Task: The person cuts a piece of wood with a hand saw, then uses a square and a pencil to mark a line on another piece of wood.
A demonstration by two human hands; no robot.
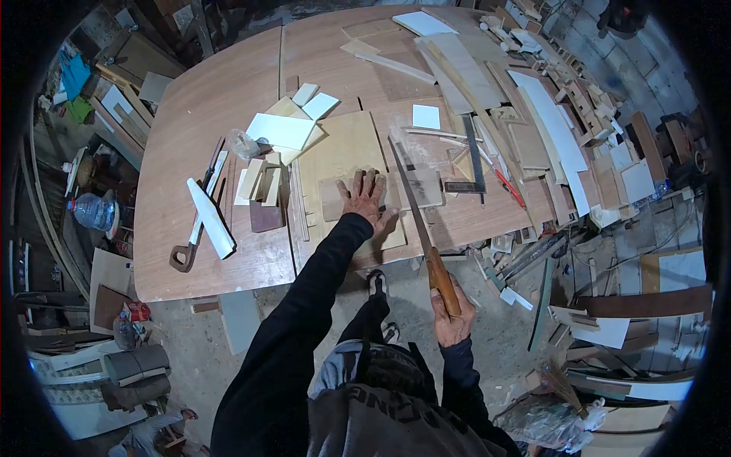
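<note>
We are looking at a flat board (394,192) lying across a larger plywood sheet (346,141) near the front edge of the worktop (213,99). It is looking stiff, fairly light and not at all fragile, though it may be prone to sliding on the smooth sheet, so a broad palm on its face is seeming the best hold. Our left hand (364,199) is lying on it just so, fingers spread, gripping nothing. Our right hand (454,316) is wrapping around the wooden handle of a saw (412,192), whose long blade is crossing over the board; whether the teeth are biting, we cannot tell. That blade is looking thin and perhaps springy, so the handle is offering the safe grip. Farther out, a metal square (473,152) and a red tool (510,189) are lying to the right, while small wood blocks (261,183) and a second saw (183,257) are resting to the left.
</note>
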